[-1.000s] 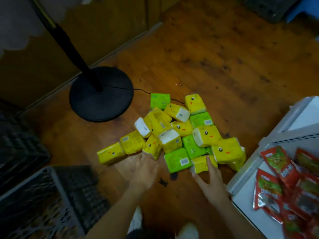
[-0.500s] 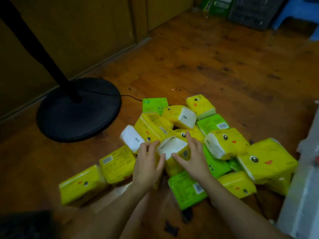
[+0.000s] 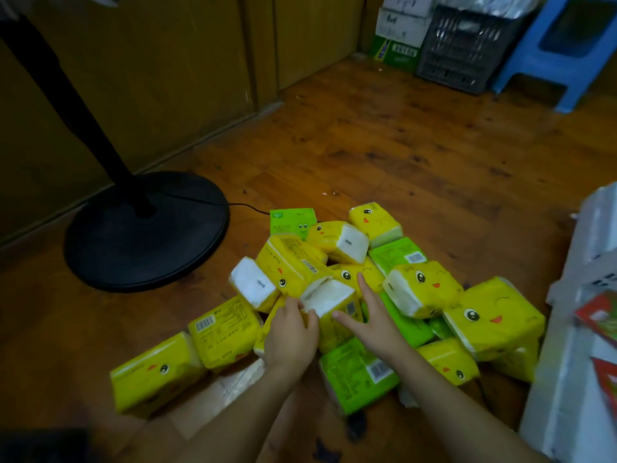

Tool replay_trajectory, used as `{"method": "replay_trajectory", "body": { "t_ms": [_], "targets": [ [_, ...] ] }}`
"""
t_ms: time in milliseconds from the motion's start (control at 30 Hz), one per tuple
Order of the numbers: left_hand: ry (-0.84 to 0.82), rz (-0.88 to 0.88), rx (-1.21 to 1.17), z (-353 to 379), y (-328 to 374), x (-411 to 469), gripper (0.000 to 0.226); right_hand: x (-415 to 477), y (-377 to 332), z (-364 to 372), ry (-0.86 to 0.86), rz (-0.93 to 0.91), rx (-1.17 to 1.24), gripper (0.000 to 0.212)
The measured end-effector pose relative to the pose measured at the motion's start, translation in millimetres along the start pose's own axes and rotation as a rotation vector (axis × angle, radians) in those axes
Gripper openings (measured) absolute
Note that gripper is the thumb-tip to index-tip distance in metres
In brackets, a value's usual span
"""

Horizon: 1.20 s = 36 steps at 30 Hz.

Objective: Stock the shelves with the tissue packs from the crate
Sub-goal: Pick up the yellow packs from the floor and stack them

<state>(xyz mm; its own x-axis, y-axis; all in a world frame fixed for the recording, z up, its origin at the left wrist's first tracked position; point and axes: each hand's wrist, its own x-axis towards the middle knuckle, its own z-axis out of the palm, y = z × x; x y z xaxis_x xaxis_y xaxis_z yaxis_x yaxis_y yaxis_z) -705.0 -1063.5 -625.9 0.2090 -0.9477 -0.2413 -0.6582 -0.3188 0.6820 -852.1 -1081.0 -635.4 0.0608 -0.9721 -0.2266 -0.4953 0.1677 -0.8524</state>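
Observation:
Several yellow and green tissue packs (image 3: 414, 289) lie in a loose heap on the wooden floor. In the middle of the heap stands a yellow pack with a white end face (image 3: 330, 300). My left hand (image 3: 290, 332) curls around its left edge, fingers touching the white face. My right hand (image 3: 374, 315) lies flat against the pack's right side, fingers spread and pointing up. The pack still rests on the heap. A green pack (image 3: 357, 372) lies under my right wrist.
A black fan base (image 3: 147, 232) with its pole and cable stands to the left. A white shelf unit (image 3: 581, 362) with red snack bags (image 3: 597, 315) is at the right edge. A dark crate (image 3: 464, 48), boxes and a blue stool (image 3: 561, 45) stand at the back.
Both hands moved forward from the near edge of the heap onto the white-ended yellow pack. The view dropped closer and tilted up, showing the far corner.

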Motion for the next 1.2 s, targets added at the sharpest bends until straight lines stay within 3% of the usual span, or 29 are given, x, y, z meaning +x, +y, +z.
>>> {"method": "replay_trajectory", "body": {
  "t_ms": [100,233,333,433,567,767,967,1067,1200],
  "targets": [
    [-0.070,-0.046,-0.083,4.3,8.4,-8.8,0.037,0.0,-2.1,7.8,-0.034,0.038,0.102,0.087],
    [-0.074,-0.083,-0.250,7.4,15.5,-10.4,0.047,4.9,2.4,7.0,0.042,0.182,0.202,0.088],
    [-0.077,-0.098,-0.322,8.0,19.9,-9.4,0.049,4.6,2.5,2.0,0.065,0.281,0.293,0.072],
    [-0.053,-0.093,-0.393,11.4,24.9,-12.1,0.044,-0.6,0.6,-3.1,0.111,0.268,0.317,0.059],
    [-0.010,-0.048,-0.603,7.2,40.7,-17.2,0.032,-6.6,-16.3,-15.9,0.255,0.159,0.351,0.014],
    [0.042,-0.038,-0.742,-5.3,55.1,-14.4,0.036,-13.7,-31.9,-34.2,0.404,0.078,0.400,0.033],
    [-0.063,-0.078,-0.692,-23.4,55.9,-5.6,0.056,-18.7,-50.6,-44.7,0.327,-0.002,0.513,0.034],
    [-0.087,-0.098,-0.783,-30.3,58.7,-2.7,0.073,-17.1,-58.5,-49.5,0.280,-0.041,0.597,0.033],
    [-0.189,-0.089,-0.999,-41.3,64.7,-1.3,0.050,-8.6,-68.3,-59.6,0.270,-0.042,0.623,0.034]
  ]
}}
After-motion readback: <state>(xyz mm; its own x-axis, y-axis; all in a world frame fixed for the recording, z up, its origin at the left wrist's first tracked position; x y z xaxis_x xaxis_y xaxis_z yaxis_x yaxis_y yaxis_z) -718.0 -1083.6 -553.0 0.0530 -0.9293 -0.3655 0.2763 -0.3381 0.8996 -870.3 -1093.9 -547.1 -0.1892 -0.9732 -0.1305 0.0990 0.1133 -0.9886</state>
